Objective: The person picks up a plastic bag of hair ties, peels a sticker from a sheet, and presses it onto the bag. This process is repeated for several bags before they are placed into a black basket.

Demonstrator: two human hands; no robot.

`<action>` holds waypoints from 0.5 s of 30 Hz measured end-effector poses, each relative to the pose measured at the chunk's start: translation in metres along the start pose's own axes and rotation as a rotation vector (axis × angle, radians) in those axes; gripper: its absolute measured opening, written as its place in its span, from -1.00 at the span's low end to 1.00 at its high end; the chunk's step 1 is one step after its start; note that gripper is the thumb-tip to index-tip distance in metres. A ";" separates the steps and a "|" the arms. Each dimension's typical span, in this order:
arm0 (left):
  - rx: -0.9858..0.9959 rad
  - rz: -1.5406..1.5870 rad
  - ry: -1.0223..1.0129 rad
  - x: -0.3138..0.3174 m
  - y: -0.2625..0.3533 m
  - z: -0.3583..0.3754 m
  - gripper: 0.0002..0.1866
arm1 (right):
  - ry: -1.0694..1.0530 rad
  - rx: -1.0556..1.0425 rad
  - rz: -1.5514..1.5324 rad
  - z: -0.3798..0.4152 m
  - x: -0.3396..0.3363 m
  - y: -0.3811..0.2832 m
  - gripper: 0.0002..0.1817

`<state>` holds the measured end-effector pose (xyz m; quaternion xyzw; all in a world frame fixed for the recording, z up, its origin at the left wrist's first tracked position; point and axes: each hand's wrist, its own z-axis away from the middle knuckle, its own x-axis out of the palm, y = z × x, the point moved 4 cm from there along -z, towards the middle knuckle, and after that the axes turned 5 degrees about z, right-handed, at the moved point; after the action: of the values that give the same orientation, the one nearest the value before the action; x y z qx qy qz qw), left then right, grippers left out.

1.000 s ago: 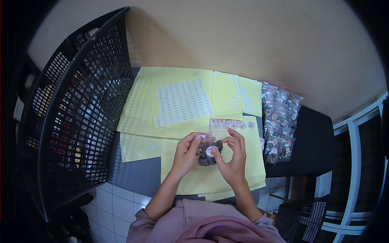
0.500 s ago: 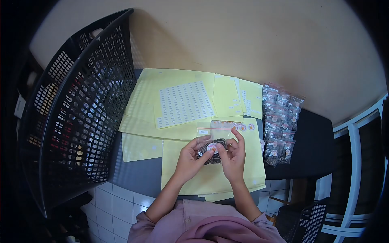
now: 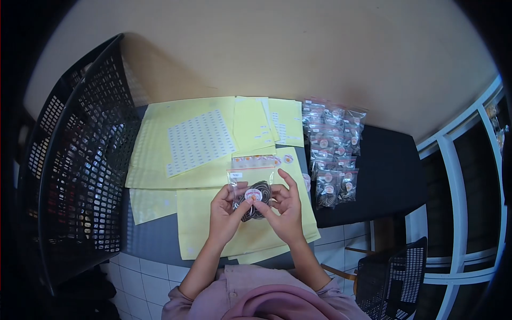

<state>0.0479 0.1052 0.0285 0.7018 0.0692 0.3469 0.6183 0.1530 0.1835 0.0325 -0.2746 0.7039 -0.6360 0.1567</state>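
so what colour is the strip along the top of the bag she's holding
Red, across the top of the clear bag, seen in the head view.

label print [image 3: 200, 140] too small to read, basket [image 3: 69, 176] cut off at left

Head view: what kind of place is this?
Probably a small home packing station: sticker sheets on a dark table, a stack of filled bags, a black basket. Both hands hold a small bag.

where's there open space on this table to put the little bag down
Bare dark tabletop lies right of the stack of filled bags; a grey strip shows between the black basket and the yellow sheets. The middle is crowded with label sheets.
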 end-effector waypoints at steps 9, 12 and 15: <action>0.022 -0.081 0.001 0.053 -0.041 -0.003 -0.78 | 0.039 -0.027 0.102 0.019 -0.061 -0.006 -0.20; -0.029 -0.065 -0.017 0.070 -0.057 -0.002 -0.78 | 0.023 -0.007 0.114 0.019 -0.088 -0.011 -0.18; 0.046 -0.096 -0.074 0.086 -0.059 -0.003 -0.57 | 0.064 -0.013 0.154 0.013 -0.126 -0.008 -0.14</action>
<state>0.1297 0.1664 0.0089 0.7241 0.0878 0.2888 0.6202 0.2629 0.2468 0.0219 -0.2001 0.7317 -0.6260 0.1809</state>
